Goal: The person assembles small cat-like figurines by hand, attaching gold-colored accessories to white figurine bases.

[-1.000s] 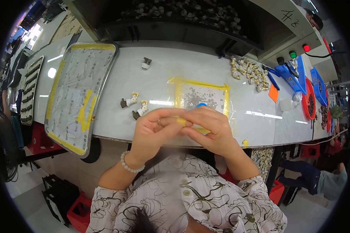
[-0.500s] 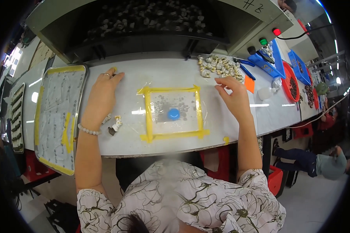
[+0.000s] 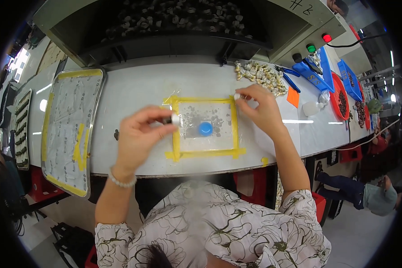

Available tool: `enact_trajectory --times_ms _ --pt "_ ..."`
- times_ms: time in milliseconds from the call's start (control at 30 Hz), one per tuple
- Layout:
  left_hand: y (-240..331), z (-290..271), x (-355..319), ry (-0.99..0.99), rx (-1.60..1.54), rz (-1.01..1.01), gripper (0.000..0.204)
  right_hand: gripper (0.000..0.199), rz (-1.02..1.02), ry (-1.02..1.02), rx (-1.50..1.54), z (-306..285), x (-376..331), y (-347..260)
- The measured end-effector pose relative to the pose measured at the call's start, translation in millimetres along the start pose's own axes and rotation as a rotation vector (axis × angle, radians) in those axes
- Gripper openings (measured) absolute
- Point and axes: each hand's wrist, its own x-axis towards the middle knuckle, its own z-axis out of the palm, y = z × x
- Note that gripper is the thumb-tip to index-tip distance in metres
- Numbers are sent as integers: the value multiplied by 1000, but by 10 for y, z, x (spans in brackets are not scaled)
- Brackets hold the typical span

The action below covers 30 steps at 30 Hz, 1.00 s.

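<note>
Yellow-taped clear mat (image 3: 180, 134) on bench, blue cap (image 3: 205, 128) at its ctr. My L hand (image 3: 138, 136) pinches small white/dark part (image 3: 173, 119) over mat's L edge; R hand (image 3: 263, 109) pinches white piece (image 3: 237, 96) at top-R corner. Hands well apart.

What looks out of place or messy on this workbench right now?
Little stands out. The yellow tape frame around the clear sheet is rough, with crooked overlapping corners. One small dark part lies alone between the tray and the left hand. The pale parts heap sits loose on the bench.
</note>
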Motion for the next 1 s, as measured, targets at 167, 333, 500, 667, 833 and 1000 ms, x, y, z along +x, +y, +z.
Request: enact_trajectory --times_ms 167,333,500,667,833,1000 --pt "-236 332 -437 0 -526 -295 22 22 -40 -143 185 119 -277 -326" --pt "-375 395 -511 91 -641 -287 24 22 -152 -174 63 231 -238 -557" --pt "-396 397 -505 60 -693 -289 25 19 -262 -178 -37 329 -194 -551" --pt "-446 360 -535 26 -741 -261 25 21 -334 -195 -148 280 -168 -601" --pt "-399 377 -518 49 -702 -283 24 20 -364 -215 -269 295 -163 -646" --pt "-342 375 -494 -8 -823 -265 22 20 -342 -214 -243 287 -169 -658"
